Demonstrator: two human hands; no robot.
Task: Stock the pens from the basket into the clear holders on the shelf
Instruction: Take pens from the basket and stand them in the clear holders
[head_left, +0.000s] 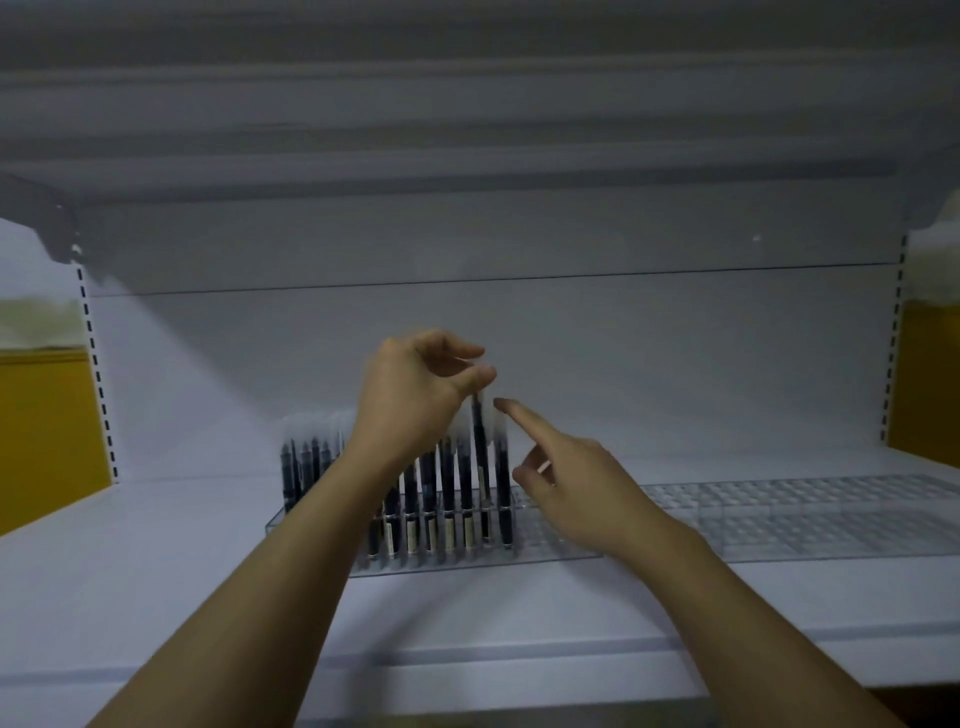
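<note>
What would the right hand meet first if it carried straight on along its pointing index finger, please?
Most likely the raised pen pinched by the left hand; it stands just beyond the right hand, though depth is unclear.

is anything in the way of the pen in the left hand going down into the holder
Nothing visible does. The left hand pinches the pen by its top, upright in the clear holder among neighbouring pens. The right hand has its index finger beside the pen, not under it.
</note>
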